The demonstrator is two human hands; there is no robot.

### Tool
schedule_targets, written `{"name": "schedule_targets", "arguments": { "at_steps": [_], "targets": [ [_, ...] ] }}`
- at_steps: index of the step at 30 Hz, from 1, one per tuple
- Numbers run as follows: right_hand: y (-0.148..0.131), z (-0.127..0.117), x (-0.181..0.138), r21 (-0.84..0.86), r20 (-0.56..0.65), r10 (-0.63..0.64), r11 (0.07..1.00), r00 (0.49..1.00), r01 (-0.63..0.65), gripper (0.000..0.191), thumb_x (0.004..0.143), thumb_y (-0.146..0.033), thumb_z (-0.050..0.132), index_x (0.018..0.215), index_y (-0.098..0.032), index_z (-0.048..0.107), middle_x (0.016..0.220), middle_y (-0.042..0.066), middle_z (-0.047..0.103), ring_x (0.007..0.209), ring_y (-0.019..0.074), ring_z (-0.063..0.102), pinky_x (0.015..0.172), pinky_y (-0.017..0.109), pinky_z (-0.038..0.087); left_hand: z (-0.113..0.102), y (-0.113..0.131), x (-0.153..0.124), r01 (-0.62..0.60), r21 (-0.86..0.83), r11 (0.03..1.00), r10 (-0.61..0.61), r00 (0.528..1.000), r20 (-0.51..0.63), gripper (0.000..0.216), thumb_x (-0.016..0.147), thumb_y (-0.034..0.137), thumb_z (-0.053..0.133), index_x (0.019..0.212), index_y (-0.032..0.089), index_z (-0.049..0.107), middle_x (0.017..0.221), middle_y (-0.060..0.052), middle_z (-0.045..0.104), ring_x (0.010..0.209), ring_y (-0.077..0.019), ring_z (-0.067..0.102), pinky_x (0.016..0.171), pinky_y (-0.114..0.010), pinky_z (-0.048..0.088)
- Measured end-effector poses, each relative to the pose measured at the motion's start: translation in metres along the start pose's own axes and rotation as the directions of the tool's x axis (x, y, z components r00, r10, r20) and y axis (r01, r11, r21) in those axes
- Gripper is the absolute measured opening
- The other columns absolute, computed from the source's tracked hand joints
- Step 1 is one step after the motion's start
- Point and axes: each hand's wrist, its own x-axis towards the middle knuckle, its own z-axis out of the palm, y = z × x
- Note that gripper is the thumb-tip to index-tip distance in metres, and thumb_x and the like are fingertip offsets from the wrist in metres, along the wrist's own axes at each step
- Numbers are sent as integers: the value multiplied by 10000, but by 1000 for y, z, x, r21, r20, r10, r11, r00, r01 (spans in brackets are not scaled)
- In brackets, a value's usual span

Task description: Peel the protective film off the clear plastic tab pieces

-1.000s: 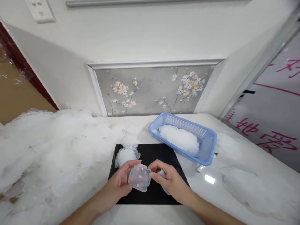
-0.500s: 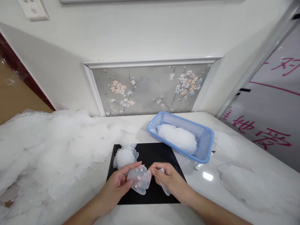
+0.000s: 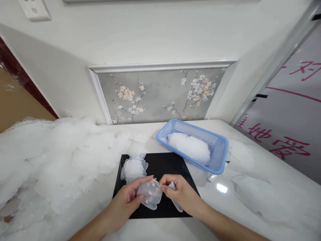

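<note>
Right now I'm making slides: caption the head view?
Left hand holds a translucent piece, right hand at its edge, over a black mat; blue basket beyond.

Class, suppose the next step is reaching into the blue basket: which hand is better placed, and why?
Probably the right hand: the blue basket is nearer to it, though it holds a pale piece. The left hand is farther off, holding a translucent piece.

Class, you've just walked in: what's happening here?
A person's left hand holds a translucent piece over a black mat; the right hand, at that piece's edge, also holds a second piece. A whitish stack sits on the mat, similar pieces lie in a blue basket, and a large pile spreads to the left.
</note>
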Motion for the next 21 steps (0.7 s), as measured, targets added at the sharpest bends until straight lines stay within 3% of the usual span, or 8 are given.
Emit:
{"name": "schedule_targets", "arguments": {
  "at_steps": [13, 18, 21],
  "targets": [
    [-3, -3, -3, 63, 16, 78, 995, 997, -79, 184, 776, -289, 521, 705, -171, 643, 456, -73, 359, 417, 78, 256, 419, 222, 187, -3, 3, 1, -15, -31, 999, 14, 1000, -21, 527, 836, 442, 619, 1329, 279, 534, 1390, -66, 548, 1172, -257, 564, 1048, -407, 370],
    [0, -1, -2, 71, 48, -18, 997, 999, 14, 155, 790, -304, 571, 724, -177, 630, 569, -42, 490, 512, 91, 366, 508, 226, 297, -4, 1, 2, -21, -4, 1000, 21, 1000, -23, 523, 857, 405, 597, 1352, 270, 499, 1345, -78, 581, 1137, -250, 584, 1031, -414, 392],
    [-4, 0, -4, 75, 63, 14, 997, 998, -19, 107, 765, -287, 599, 726, -190, 577, 603, -47, 500, 529, 92, 389, 527, 223, 314, -5, -1, 2, -61, 95, 994, 63, 998, -17, 465, 913, 380, 505, 1365, 278, 463, 1249, -78, 632, 1057, -223, 620, 976, -400, 447]
  ]
}}
